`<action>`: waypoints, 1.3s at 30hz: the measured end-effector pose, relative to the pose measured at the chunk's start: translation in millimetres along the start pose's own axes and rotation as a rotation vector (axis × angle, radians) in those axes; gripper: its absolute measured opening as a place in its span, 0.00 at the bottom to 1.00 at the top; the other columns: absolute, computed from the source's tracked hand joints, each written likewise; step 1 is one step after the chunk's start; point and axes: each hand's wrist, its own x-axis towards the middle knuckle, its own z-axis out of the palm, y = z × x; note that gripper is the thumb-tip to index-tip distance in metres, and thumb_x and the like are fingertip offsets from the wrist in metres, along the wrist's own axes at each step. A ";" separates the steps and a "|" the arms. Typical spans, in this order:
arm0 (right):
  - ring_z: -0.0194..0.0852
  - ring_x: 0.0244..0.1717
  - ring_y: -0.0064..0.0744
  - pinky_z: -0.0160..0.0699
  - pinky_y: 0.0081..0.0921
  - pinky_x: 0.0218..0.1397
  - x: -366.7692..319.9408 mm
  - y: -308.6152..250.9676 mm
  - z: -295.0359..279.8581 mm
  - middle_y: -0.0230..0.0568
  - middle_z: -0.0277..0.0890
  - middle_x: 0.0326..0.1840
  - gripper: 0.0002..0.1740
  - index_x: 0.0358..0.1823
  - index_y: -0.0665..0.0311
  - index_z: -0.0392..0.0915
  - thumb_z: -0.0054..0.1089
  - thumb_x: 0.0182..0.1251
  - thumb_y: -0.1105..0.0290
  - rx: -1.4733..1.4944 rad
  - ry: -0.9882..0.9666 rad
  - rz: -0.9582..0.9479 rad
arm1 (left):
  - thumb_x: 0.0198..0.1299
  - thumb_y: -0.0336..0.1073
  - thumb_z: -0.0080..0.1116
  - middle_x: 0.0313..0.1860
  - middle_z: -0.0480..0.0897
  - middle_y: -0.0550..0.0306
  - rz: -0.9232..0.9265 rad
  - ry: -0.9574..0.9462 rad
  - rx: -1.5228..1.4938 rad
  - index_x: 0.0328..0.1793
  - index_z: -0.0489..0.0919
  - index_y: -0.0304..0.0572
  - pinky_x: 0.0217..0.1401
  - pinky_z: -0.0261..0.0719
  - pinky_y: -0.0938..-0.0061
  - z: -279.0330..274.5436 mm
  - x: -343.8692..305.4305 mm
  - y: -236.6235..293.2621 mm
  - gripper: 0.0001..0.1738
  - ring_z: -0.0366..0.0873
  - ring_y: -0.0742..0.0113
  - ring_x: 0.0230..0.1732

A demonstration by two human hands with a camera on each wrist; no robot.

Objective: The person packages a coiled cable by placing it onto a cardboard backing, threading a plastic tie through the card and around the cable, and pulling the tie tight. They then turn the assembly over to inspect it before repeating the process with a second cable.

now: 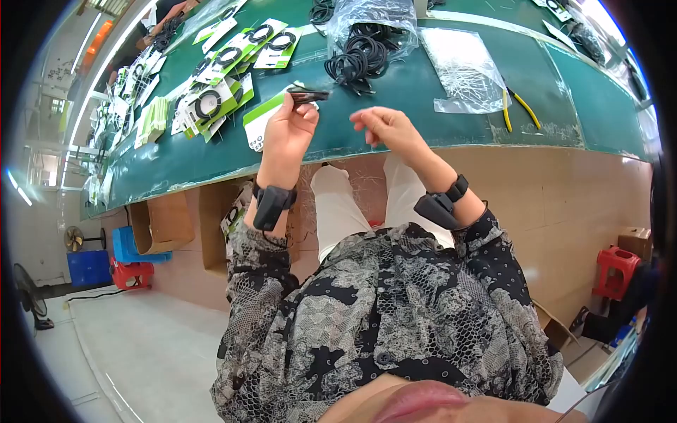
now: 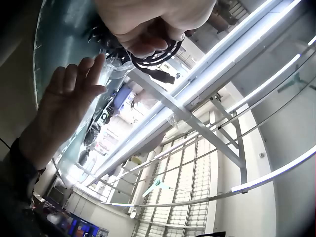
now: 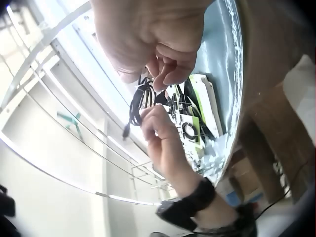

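A coiled black cable (image 1: 309, 95) is pinched between the thumb and fingers of the left hand (image 1: 290, 134), above the front part of the green table. In the right wrist view the coil (image 3: 141, 101) hangs from the left hand (image 3: 165, 143), a plug end dangling. The right hand (image 1: 395, 132) is a short way to the right with its fingers bent; whether it holds anything is unclear. In the left wrist view the coil (image 2: 155, 59) shows under the left fingers. White-and-green cards (image 1: 259, 121) lie beneath and beside the left hand.
Packaged cables on cards (image 1: 208, 103) are heaped at the left of the table (image 1: 338, 127). Behind the hands lies a bag of black cables (image 1: 363, 56). To the right are a bag of white ties (image 1: 465, 70) and yellow-handled pliers (image 1: 523, 109). Cardboard boxes (image 1: 169, 222) stand below.
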 end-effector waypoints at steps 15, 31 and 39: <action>0.69 0.28 0.18 0.73 0.16 0.33 -30.3 -12.9 19.0 0.39 0.75 0.43 0.21 0.64 0.66 0.64 0.48 0.73 0.69 0.877 0.294 -0.200 | 0.72 0.37 0.44 0.44 0.76 0.57 -0.086 -0.135 0.534 0.55 0.71 0.38 0.29 0.67 0.80 15.6 -84.0 -96.2 0.13 0.69 0.74 0.30; 0.67 0.30 0.16 0.68 0.14 0.34 -66.3 6.9 -17.6 0.30 0.73 0.39 0.17 0.57 0.68 0.70 0.47 0.74 0.66 0.472 0.001 0.085 | 0.72 0.39 0.43 0.34 0.76 0.61 -0.281 -0.245 0.463 0.53 0.72 0.37 0.28 0.65 0.80 -19.0 -62.7 -81.1 0.14 0.63 0.78 0.25; 0.66 0.31 0.17 0.66 0.15 0.34 -72.1 8.4 -27.3 0.31 0.72 0.41 0.21 0.62 0.71 0.66 0.48 0.73 0.67 0.220 -0.199 -0.169 | 0.73 0.41 0.42 0.32 0.73 0.63 -0.092 -0.431 0.711 0.55 0.72 0.36 0.29 0.62 0.86 4.9 -75.5 -65.9 0.17 0.59 0.81 0.24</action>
